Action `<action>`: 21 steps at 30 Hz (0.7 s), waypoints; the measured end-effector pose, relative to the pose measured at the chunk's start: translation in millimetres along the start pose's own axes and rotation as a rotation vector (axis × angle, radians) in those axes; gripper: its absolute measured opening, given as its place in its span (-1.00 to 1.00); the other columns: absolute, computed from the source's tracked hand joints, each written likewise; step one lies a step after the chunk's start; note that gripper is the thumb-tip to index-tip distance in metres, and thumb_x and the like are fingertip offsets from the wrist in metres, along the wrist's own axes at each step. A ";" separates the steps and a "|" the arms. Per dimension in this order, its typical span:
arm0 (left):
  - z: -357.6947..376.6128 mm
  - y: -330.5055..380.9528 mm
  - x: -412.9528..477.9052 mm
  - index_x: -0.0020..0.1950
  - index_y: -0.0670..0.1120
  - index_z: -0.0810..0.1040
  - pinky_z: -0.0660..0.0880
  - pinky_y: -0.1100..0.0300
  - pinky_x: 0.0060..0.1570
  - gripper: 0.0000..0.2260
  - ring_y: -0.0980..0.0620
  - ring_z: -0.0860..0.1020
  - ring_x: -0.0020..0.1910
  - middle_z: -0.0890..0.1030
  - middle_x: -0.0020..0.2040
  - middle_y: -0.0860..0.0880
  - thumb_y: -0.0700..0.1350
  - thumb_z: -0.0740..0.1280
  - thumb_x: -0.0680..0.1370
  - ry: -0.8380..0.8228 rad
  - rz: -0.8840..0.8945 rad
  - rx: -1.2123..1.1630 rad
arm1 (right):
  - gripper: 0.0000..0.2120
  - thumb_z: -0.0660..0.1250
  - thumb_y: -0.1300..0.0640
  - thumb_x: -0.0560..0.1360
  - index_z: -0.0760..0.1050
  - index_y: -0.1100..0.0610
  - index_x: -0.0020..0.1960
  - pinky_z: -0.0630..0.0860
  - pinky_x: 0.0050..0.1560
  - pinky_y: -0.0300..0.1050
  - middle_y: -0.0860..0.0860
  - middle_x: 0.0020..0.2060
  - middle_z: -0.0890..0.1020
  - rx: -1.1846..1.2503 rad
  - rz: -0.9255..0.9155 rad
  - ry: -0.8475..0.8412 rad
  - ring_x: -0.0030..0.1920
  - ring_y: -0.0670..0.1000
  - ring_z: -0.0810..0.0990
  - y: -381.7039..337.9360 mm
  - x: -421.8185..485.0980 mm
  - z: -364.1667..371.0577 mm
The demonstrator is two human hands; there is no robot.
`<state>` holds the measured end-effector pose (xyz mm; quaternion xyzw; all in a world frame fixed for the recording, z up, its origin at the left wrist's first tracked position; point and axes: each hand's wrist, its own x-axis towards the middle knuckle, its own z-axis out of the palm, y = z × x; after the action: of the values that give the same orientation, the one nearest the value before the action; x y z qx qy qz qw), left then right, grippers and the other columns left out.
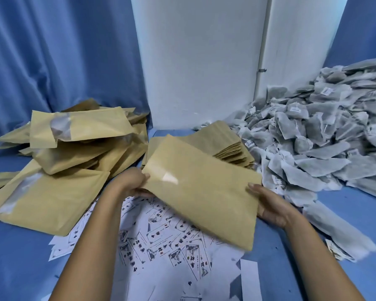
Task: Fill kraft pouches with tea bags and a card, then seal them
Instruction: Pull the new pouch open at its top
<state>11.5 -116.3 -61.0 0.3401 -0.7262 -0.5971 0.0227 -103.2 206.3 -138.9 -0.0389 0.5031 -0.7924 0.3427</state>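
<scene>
kraft pouch (202,198) (flat), both hands gripping

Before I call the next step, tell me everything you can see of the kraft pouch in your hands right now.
The kraft pouch is flat, tan paper with a glossy clear strip catching light near its left end. It looks thin, so probably still unfilled. It is held tilted above the scattered printed cards, its long side running from upper left to lower right. The left hand grips its left edge and the right hand its right edge. Whether its mouth is open cannot be told.
</scene>
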 end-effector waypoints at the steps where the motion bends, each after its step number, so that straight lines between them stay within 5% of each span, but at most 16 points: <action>1: -3.2 -0.3 -0.1 0.23 -0.28 0.34 0.52 -0.12 0.00 -0.82 -0.15 0.54 -0.15 0.48 -0.09 -0.20 -0.26 0.13 0.65 -0.044 -0.021 -0.107 | -0.75 0.27 0.23 0.49 0.49 0.26 0.15 0.62 -0.24 -0.11 0.15 -0.07 0.69 -0.039 0.005 0.000 -0.15 0.06 0.70 0.8 -0.2 -0.1; 3: -11.8 -3.0 1.4 0.18 -0.28 0.35 0.58 -0.04 -0.11 -0.84 -0.08 0.57 -0.22 0.51 -0.11 -0.18 -0.23 0.16 0.64 -0.102 -0.059 -0.092 | -0.80 0.23 0.33 0.53 0.47 0.27 0.14 0.62 -0.28 -0.12 0.14 -0.13 0.70 -0.115 -0.019 0.026 -0.18 0.05 0.70 1.4 -0.7 1.2; 6: -21.1 -4.1 1.5 0.16 -0.27 0.39 0.61 -0.02 -0.15 -0.75 -0.14 0.58 -0.11 0.54 0.00 -0.22 -0.15 0.31 0.58 -0.017 -0.131 0.396 | -0.81 0.19 0.40 0.54 0.47 0.28 0.11 0.61 -0.30 -0.11 0.16 -0.14 0.70 -0.119 -0.045 0.027 -0.19 0.07 0.70 1.3 -2.1 4.5; 9: -1.6 -1.0 0.1 0.41 -0.11 0.31 0.47 -0.02 0.14 -0.60 -0.16 0.47 0.22 0.44 0.29 -0.19 -0.12 0.25 0.59 0.320 -0.058 1.011 | -0.80 0.17 0.41 0.54 0.48 0.28 0.11 0.61 -0.31 -0.13 0.17 -0.16 0.70 -0.166 -0.018 -0.006 -0.22 0.07 0.70 5.7 -3.1 13.0; 11: 28.0 1.6 -9.6 0.33 -0.10 0.38 0.44 0.04 0.09 -0.68 -0.11 0.45 0.24 0.45 0.27 -0.14 -0.11 0.23 0.59 0.570 0.132 1.039 | -0.81 0.16 0.41 0.55 0.49 0.27 0.09 0.61 -0.32 -0.14 0.15 -0.19 0.70 -0.196 -0.004 -0.007 -0.24 0.06 0.69 9.4 -2.2 18.9; 13: 69.1 0.2 -16.1 -0.01 -0.06 0.48 0.43 0.12 -0.13 -0.83 -0.06 0.55 -0.02 0.56 -0.01 -0.07 0.04 0.28 0.55 0.396 0.395 0.919 | -0.82 0.15 0.41 0.56 0.50 0.29 0.05 0.60 -0.35 -0.15 0.16 -0.22 0.70 -0.199 0.012 0.000 -0.27 0.06 0.69 11.0 -1.5 22.8; 16: 136.4 -11.1 -32.8 -0.35 -0.07 0.32 0.37 0.14 -0.33 -0.59 -0.05 0.47 -0.37 0.48 -0.36 -0.05 0.20 0.28 0.52 -0.099 0.456 0.580 | -0.82 0.13 0.38 0.58 0.51 0.36 -0.02 0.61 -0.35 -0.13 0.21 -0.25 0.68 -0.147 0.019 -0.047 -0.29 0.08 0.69 15.5 -2.2 27.9; 21: 200.3 -25.0 -25.2 -0.39 -0.06 0.27 0.31 0.10 -0.30 -0.45 -0.19 0.51 -0.21 0.54 -0.30 -0.12 0.42 0.11 0.44 -0.105 0.466 0.474 | -0.65 0.07 0.09 0.65 0.54 0.30 0.01 0.63 -0.32 -0.13 0.19 -0.23 0.68 0.040 -0.004 -0.006 -0.29 0.05 0.68 17.6 -0.2 24.2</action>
<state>-45.5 66.1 -131.0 0.1294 -0.9032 -0.4072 0.0418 -84.3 183.2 -141.5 -0.0354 0.4863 -0.8028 0.3433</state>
